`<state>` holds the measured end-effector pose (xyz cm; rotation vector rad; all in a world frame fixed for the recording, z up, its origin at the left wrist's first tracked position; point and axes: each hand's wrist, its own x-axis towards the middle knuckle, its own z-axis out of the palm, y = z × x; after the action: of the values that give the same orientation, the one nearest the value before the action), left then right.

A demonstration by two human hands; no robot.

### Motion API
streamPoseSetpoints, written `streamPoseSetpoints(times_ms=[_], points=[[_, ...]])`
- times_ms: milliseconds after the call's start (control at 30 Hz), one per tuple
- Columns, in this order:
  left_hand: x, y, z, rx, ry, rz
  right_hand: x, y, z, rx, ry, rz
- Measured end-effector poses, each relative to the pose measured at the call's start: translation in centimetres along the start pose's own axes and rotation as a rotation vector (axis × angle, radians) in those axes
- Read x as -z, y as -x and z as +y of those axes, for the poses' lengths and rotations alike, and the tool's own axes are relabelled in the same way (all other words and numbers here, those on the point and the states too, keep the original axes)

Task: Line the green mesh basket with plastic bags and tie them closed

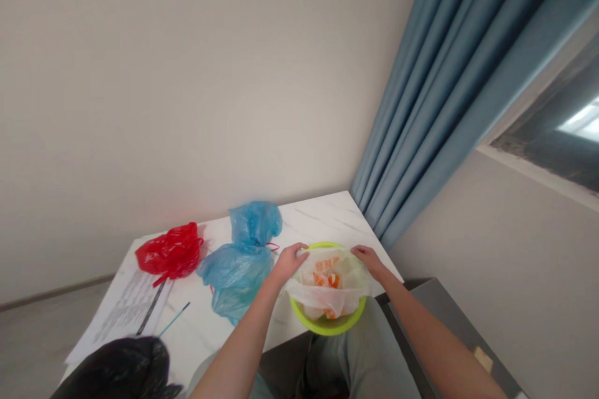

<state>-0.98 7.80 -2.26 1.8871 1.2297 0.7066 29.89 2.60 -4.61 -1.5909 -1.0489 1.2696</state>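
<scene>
Basin of lime-green plastic [327, 325] sits at the near edge of a white marble-patterned table top [318, 217], lower centre of the frame, directly in front of the person's grey-trousered legs [362, 355]. A thin white plastic bag [327, 293] lines the basin, its edge gathered up around the rim, with orange pieces [326, 279] visible inside; their exact kind cannot be determined through the film.

Left hand [286, 264] is at the far left of the basin rim, fingers pressed together and pinching the edge of the white bag. Right hand [369, 260] is at the far right of the rim, fingers held close together on the bag edge; whether they pinch it cannot be determined.

Crumpled light-blue plastic bag [238, 274] lies just beside the left hand, centre of the table. Crumpled red plastic bag [171, 251] lies beside it, to the left. Printed paper sheets [126, 305] occupy the left table edge, with a dark pen [152, 307] on them and a thin blue stick [174, 319] near them. Black plastic bag [112, 371] occupies the lower left corner. Blue curtain [444, 93] hangs at upper right.
</scene>
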Motion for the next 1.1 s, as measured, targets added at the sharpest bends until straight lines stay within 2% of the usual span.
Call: streamPoseSetpoints(times_ms=[100,267,467,600,700,800,900,1000,1100], points=[[-0.7,-0.1,-0.6,0.031,0.007,0.07,-0.8,-0.7,-0.3,0.004,0.11,0.018],[-2.3,-0.5,-1.9,0.122,0.035,0.164,-2.0,-1.8,-0.1,-0.116,0.155,-0.021],[-3.0,-1.5,-2.8,0.215,0.02,0.164,-1.4,-3.3,0.4,-0.204,0.233,-0.157],[-3.0,-1.5,-2.9,0.285,-0.045,0.139,-0.8,-3.1,1.2,-0.206,0.268,-0.209],[-2.8,-1.3,-2.6,0.338,-0.123,0.116,-0.8,-2.2,1.8,-0.174,0.278,-0.146],[-2.2,-1.1,-1.7,0.359,-0.228,0.109,-1.1,-1.2,1.9,-0.128,0.282,-0.019],[-0.9,-0.6,0.1,0.303,-0.333,0.119,-1.3,0.0,1.4,-0.055,0.303,0.153],[0.6,1.1,2.5,0.164,-0.39,0.11,-1.0,2.4,0.4,0.059,0.317,0.29],[1.8,4.3,4.2,-0.095,-0.435,0.019,-0.4,6.4,-0.5,0.279,0.377,0.257]])
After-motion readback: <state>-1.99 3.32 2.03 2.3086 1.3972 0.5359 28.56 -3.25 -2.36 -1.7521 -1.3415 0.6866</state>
